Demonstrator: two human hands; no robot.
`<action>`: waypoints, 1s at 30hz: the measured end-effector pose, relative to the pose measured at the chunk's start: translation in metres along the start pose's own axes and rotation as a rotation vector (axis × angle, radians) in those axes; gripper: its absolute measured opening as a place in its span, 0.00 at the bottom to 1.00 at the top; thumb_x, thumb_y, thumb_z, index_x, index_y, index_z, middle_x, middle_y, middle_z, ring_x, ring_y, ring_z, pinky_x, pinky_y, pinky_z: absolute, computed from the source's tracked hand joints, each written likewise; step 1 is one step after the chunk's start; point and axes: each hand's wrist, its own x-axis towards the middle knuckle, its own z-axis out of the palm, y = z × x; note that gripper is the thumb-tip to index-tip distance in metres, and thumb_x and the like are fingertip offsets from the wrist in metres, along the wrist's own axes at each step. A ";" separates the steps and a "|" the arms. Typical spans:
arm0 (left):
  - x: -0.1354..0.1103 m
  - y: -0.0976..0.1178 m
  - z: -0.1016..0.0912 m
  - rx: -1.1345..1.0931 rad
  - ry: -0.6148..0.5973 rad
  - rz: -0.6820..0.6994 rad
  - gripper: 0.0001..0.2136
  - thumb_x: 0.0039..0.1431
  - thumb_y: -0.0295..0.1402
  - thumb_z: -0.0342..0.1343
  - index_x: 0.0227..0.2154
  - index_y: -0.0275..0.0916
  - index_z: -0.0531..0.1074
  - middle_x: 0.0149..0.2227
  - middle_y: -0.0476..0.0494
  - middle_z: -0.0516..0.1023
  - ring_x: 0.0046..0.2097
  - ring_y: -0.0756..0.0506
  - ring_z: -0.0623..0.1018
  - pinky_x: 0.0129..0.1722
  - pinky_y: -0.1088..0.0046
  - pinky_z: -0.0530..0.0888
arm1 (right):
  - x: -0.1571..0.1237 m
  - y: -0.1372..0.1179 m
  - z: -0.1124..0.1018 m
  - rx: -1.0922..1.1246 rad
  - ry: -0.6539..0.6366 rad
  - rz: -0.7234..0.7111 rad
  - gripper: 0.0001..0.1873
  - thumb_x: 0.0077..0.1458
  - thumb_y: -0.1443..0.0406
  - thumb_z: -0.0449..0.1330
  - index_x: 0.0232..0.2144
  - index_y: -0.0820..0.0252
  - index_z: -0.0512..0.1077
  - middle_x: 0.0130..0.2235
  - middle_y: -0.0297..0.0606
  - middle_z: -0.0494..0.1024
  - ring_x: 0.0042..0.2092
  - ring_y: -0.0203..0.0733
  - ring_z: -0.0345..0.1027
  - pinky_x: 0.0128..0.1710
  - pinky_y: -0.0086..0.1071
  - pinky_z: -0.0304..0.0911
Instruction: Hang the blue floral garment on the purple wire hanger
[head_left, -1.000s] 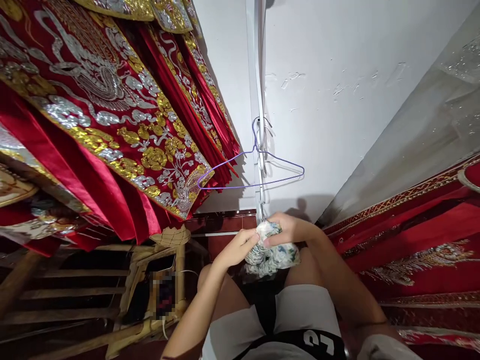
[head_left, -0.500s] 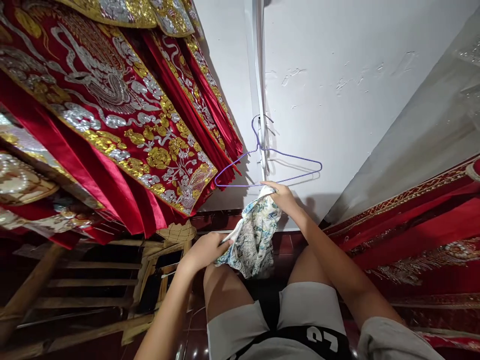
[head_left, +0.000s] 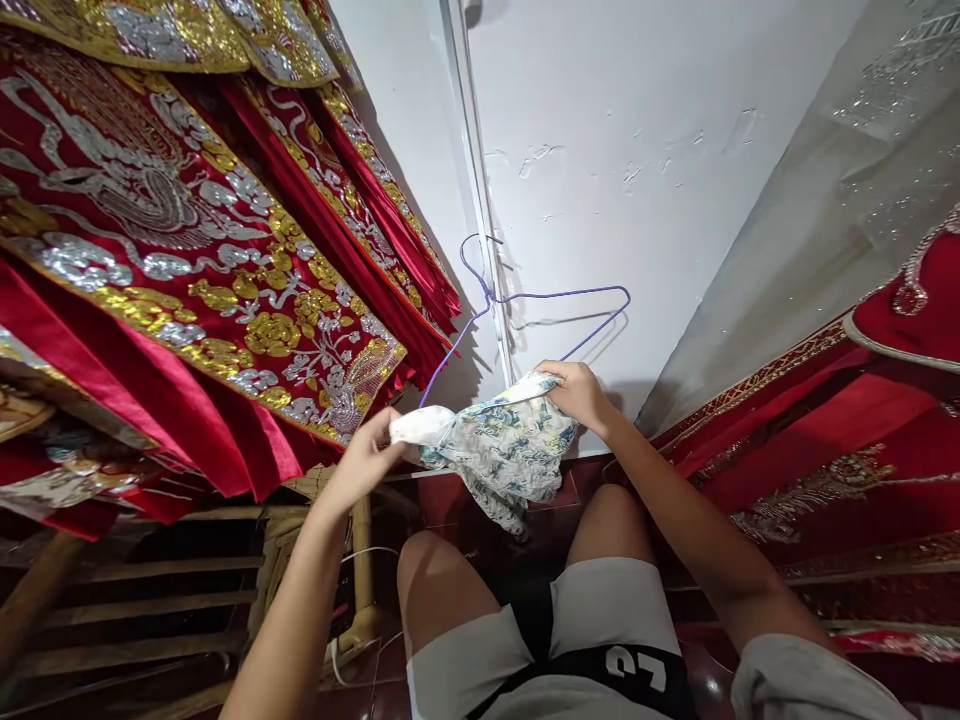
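Note:
A thin white garment with a blue, green and yellow flower print (head_left: 517, 445) is stretched between my hands, its lower part hanging in folds above my knees. My left hand (head_left: 369, 452) grips its white edge at the left end. At the other end, my right hand (head_left: 576, 392) pinches the upper edge. Behind the cloth, a purple wire hanger (head_left: 559, 294) hangs by its hook from a narrow white metal upright on the wall. The cloth hides the hanger's lower bar; whether the two touch, I cannot tell.
Red embroidered cloths (head_left: 247, 290) with gold and silver sequins hang close on the left. A bamboo frame (head_left: 361, 560) stands below them, with a white cable nearby. More red beaded fabric (head_left: 885, 400) hangs on the right. The white wall (head_left: 600, 160) is straight ahead.
My left hand has risen and moved left, spreading the garment's edge wider. The cloth now covers the hanger's lower bar, and the hanger is tilted more. The view has shifted slightly.

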 end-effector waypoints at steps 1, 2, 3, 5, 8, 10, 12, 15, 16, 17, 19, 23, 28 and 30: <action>0.004 0.007 -0.005 -0.039 0.019 0.009 0.08 0.39 0.23 0.65 0.20 0.39 0.71 0.26 0.48 0.76 0.29 0.48 0.73 0.28 0.79 0.69 | 0.000 -0.001 0.001 0.014 -0.016 0.010 0.13 0.48 0.69 0.57 0.33 0.56 0.81 0.26 0.33 0.76 0.28 0.40 0.63 0.27 0.30 0.51; 0.007 0.013 -0.009 -0.094 0.031 0.004 0.10 0.39 0.25 0.67 0.19 0.38 0.69 0.27 0.45 0.77 0.29 0.48 0.73 0.28 0.78 0.69 | 0.000 -0.001 0.003 0.032 -0.032 0.017 0.12 0.48 0.69 0.57 0.32 0.56 0.80 0.25 0.33 0.76 0.27 0.39 0.62 0.26 0.30 0.50; 0.011 0.018 -0.012 -0.148 0.034 -0.011 0.12 0.39 0.26 0.68 0.17 0.38 0.67 0.27 0.44 0.77 0.29 0.48 0.73 0.27 0.78 0.68 | 0.000 -0.002 0.004 0.051 -0.043 0.020 0.12 0.48 0.69 0.56 0.31 0.57 0.79 0.25 0.33 0.75 0.27 0.39 0.61 0.26 0.30 0.50; 0.020 0.023 -0.014 -0.209 0.044 -0.042 0.14 0.40 0.29 0.70 0.17 0.38 0.67 0.24 0.45 0.74 0.25 0.49 0.69 0.23 0.78 0.63 | -0.001 -0.003 0.007 0.099 -0.055 0.016 0.10 0.47 0.69 0.55 0.29 0.57 0.77 0.25 0.32 0.74 0.27 0.38 0.60 0.26 0.29 0.50; 0.036 0.024 -0.006 -0.143 0.054 0.005 0.13 0.44 0.33 0.71 0.22 0.39 0.70 0.21 0.51 0.69 0.23 0.51 0.65 0.21 0.79 0.59 | -0.005 -0.007 0.014 0.193 -0.065 0.002 0.09 0.47 0.68 0.54 0.27 0.59 0.75 0.27 0.33 0.73 0.29 0.38 0.62 0.28 0.29 0.51; 0.046 0.025 0.005 -0.069 0.024 0.088 0.13 0.48 0.35 0.71 0.24 0.38 0.71 0.24 0.49 0.71 0.26 0.50 0.68 0.25 0.78 0.63 | -0.007 -0.011 0.020 0.247 -0.072 -0.010 0.09 0.47 0.68 0.54 0.27 0.59 0.75 0.27 0.34 0.74 0.31 0.39 0.63 0.29 0.29 0.53; 0.055 0.027 0.014 -0.037 0.042 0.177 0.13 0.50 0.34 0.71 0.23 0.37 0.71 0.26 0.48 0.71 0.29 0.50 0.69 0.29 0.78 0.65 | -0.009 -0.016 0.025 0.272 -0.080 -0.022 0.09 0.46 0.68 0.54 0.26 0.59 0.75 0.27 0.34 0.74 0.32 0.39 0.63 0.31 0.29 0.54; 0.065 0.024 0.016 -0.066 0.182 0.251 0.12 0.50 0.32 0.70 0.23 0.37 0.71 0.25 0.50 0.69 0.29 0.51 0.67 0.28 0.79 0.64 | -0.009 -0.016 0.024 0.284 -0.093 -0.018 0.07 0.49 0.66 0.56 0.26 0.59 0.75 0.28 0.34 0.74 0.32 0.39 0.64 0.31 0.29 0.55; 0.066 0.021 0.013 -0.068 0.207 0.250 0.12 0.50 0.32 0.70 0.23 0.38 0.70 0.24 0.51 0.68 0.28 0.51 0.66 0.27 0.79 0.63 | -0.007 -0.014 0.021 0.284 -0.096 -0.014 0.07 0.50 0.65 0.56 0.26 0.59 0.75 0.28 0.34 0.74 0.32 0.39 0.64 0.31 0.29 0.55; 0.067 0.017 0.009 -0.065 0.210 0.237 0.14 0.49 0.33 0.71 0.22 0.38 0.69 0.23 0.52 0.67 0.26 0.52 0.65 0.26 0.79 0.62 | -0.006 -0.012 0.017 0.281 -0.100 -0.008 0.08 0.51 0.64 0.57 0.26 0.59 0.75 0.28 0.34 0.74 0.32 0.39 0.64 0.32 0.29 0.55; 0.065 0.008 0.000 -0.063 0.166 0.184 0.17 0.48 0.37 0.72 0.21 0.38 0.67 0.21 0.53 0.65 0.24 0.53 0.62 0.23 0.79 0.59 | -0.001 -0.007 0.010 0.278 -0.112 0.006 0.08 0.52 0.62 0.58 0.25 0.60 0.74 0.27 0.33 0.72 0.32 0.39 0.63 0.32 0.30 0.55; 0.056 0.001 -0.002 -0.207 0.064 0.072 0.23 0.44 0.45 0.73 0.22 0.40 0.64 0.19 0.54 0.66 0.22 0.53 0.63 0.21 0.80 0.62 | 0.006 -0.004 0.011 0.291 -0.140 0.037 0.11 0.54 0.60 0.60 0.23 0.59 0.73 0.25 0.32 0.70 0.30 0.37 0.61 0.31 0.30 0.54; 0.054 0.016 0.008 -0.302 0.033 0.055 0.25 0.41 0.47 0.75 0.22 0.40 0.63 0.19 0.54 0.67 0.19 0.54 0.63 0.18 0.81 0.61 | 0.001 -0.009 0.023 0.285 -0.131 -0.021 0.10 0.51 0.63 0.59 0.30 0.61 0.79 0.30 0.36 0.77 0.34 0.42 0.68 0.34 0.32 0.62; 0.058 0.020 0.006 -0.332 0.047 0.056 0.25 0.40 0.45 0.76 0.21 0.39 0.63 0.18 0.54 0.67 0.18 0.54 0.63 0.17 0.81 0.60 | -0.002 -0.005 0.018 0.263 -0.034 -0.040 0.20 0.50 0.65 0.59 0.45 0.61 0.80 0.31 0.37 0.78 0.32 0.41 0.69 0.33 0.34 0.64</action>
